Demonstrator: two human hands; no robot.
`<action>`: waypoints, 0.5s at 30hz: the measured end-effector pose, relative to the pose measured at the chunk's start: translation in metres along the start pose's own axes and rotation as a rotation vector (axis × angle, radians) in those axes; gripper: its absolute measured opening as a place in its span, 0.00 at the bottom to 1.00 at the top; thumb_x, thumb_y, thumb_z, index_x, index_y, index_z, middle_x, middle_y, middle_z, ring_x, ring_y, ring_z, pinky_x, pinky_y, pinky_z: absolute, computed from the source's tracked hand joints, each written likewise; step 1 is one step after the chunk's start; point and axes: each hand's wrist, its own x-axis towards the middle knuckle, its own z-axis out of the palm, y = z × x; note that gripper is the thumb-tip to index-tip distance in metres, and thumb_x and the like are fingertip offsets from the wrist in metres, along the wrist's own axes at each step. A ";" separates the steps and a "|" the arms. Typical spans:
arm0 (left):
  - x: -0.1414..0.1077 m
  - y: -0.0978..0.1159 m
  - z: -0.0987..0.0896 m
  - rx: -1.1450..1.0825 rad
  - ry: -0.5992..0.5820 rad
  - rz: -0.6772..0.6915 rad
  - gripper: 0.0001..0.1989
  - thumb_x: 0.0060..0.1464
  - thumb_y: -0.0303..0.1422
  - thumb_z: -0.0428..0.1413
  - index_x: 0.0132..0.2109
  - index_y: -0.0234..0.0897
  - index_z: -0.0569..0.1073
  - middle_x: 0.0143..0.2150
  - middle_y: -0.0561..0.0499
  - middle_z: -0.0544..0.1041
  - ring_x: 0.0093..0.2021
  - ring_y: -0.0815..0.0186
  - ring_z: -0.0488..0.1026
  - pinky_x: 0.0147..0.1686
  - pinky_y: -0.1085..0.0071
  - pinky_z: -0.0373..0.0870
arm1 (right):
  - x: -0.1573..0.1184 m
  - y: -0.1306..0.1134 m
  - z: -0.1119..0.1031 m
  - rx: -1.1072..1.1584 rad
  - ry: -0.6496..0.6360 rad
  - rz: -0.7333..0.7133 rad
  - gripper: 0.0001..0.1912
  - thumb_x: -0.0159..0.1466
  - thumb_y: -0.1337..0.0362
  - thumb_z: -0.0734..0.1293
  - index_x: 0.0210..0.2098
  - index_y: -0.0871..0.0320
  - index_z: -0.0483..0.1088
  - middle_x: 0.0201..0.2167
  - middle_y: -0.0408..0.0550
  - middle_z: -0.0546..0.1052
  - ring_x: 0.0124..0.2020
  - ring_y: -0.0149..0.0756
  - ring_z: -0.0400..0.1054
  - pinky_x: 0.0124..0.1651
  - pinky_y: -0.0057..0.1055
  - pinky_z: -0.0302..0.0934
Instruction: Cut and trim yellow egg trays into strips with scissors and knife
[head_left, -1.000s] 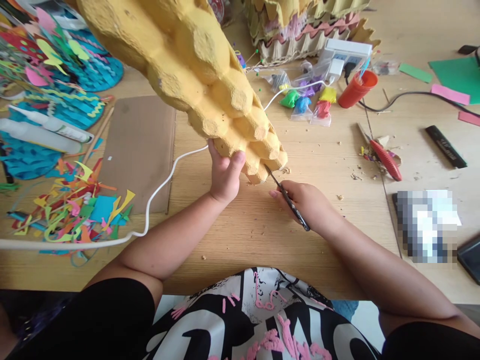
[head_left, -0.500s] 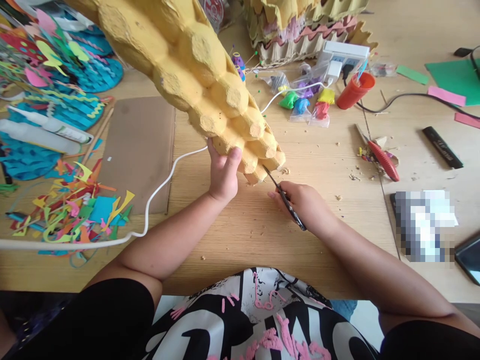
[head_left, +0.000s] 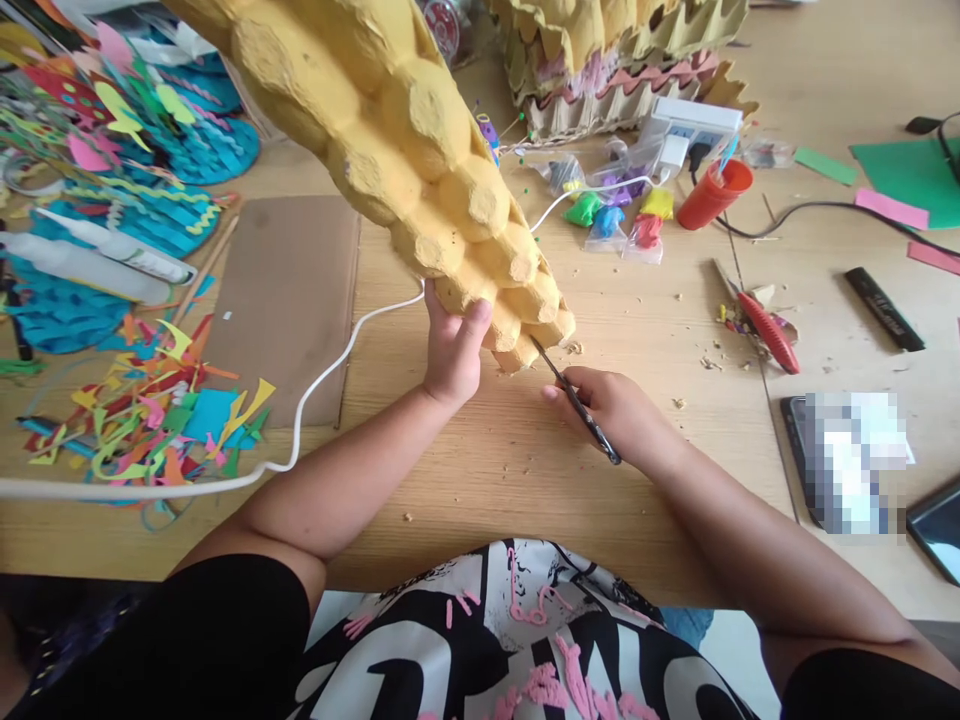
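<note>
A long yellow egg-carton piece (head_left: 420, 170) slants from the top left to the middle, its bumps facing up. My left hand (head_left: 455, 345) grips it near its lower end, thumb on top, other fingers hidden beneath. In my right hand (head_left: 611, 408) is a dark cutting tool (head_left: 589, 418), seemingly scissors. Its tip meets the carton between two bumps at the lower end; the far part of the blade is hidden there.
A brown cardboard sheet (head_left: 289, 300) lies left of the carton, with coloured paper scraps (head_left: 150, 410) beside it. A white cable (head_left: 300, 420) crosses the left side. To the right are a red cup (head_left: 715, 195), a red-handled knife (head_left: 769, 330) and a black marker (head_left: 885, 308).
The whole view has shifted slightly, so the carton and both hands appear a little farther right. Both hands keep their hold, and the tool's tip stays at the same gap.
</note>
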 end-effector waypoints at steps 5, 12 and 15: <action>0.001 -0.004 -0.002 -0.016 -0.029 0.036 0.39 0.61 0.56 0.56 0.73 0.58 0.49 0.76 0.52 0.58 0.79 0.57 0.48 0.74 0.57 0.58 | -0.001 -0.002 -0.004 0.007 -0.038 -0.018 0.23 0.69 0.45 0.62 0.27 0.53 0.56 0.22 0.39 0.63 0.24 0.30 0.55 0.31 0.30 0.45; 0.001 -0.004 -0.003 -0.035 -0.021 0.053 0.38 0.61 0.55 0.57 0.71 0.57 0.51 0.74 0.52 0.60 0.79 0.57 0.49 0.74 0.57 0.57 | -0.002 -0.003 -0.007 0.037 -0.058 -0.007 0.23 0.69 0.43 0.61 0.28 0.53 0.60 0.24 0.40 0.67 0.26 0.31 0.57 0.31 0.30 0.48; 0.000 -0.001 -0.001 -0.038 -0.015 0.044 0.39 0.60 0.55 0.58 0.71 0.55 0.52 0.74 0.51 0.61 0.79 0.56 0.49 0.74 0.57 0.58 | -0.001 -0.002 -0.007 0.081 -0.089 0.005 0.23 0.68 0.41 0.61 0.29 0.53 0.62 0.24 0.41 0.69 0.26 0.32 0.60 0.32 0.30 0.49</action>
